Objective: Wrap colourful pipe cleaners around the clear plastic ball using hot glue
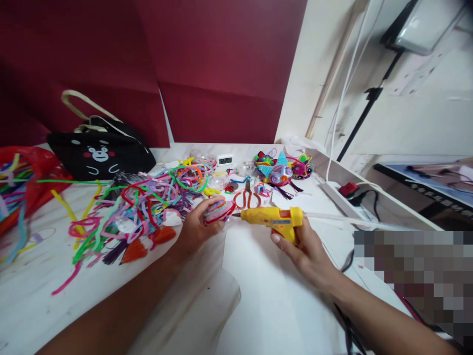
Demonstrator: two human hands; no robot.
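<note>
My left hand [201,222] is closed around a rounded craft piece [220,211] wrapped in pink, red and pale pipe cleaner. In my right hand [301,241] is a yellow hot glue gun [268,215], gripped by its handle. Its nozzle points left, and the tip is at or very near the right side of the craft piece; contact cannot be told. A clear glue stick [332,218] sticks out of the back of the gun. Just behind the nozzle lie pliers [248,196] with orange handles.
A tangled heap of pipe cleaners [144,202] spreads on the left. A black bag [101,153] and a small digital clock [225,160] stand behind. Finished colourful ornaments [283,170] sit at the back right, near a power strip [343,197]. A cable [347,320] runs under my right arm.
</note>
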